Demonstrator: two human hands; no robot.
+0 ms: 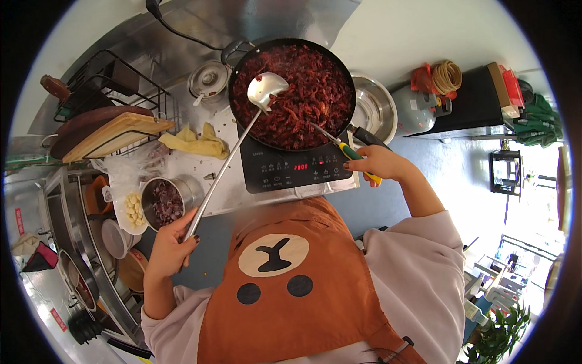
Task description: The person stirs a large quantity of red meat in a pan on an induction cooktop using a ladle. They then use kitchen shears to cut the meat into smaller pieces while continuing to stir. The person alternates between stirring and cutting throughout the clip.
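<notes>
A black frying pan [353,102] full of dark red chopped food [300,91] stands on a black induction cooktop [291,175] with a lit display. My left hand [173,245] grips the long handle of a metal ladle [227,161], whose bowl lies over the food at the pan's left, its inner side mostly bare. In my right hand [375,164] are scissors [345,151] with green and yellow handles; their blades reach over the pan's lower right rim and the tips touch or hover over the food, I cannot tell which. The pan's black handle [368,136] is just beyond that hand.
Left of the cooktop are a lidded metal pot [209,82], a yellow cloth [195,141], a metal pot of chopped purple pieces [170,202], a white dish of garlic cloves [134,209] and a rack with cutting boards [118,136]. A steel basin [375,109] sits right of the pan.
</notes>
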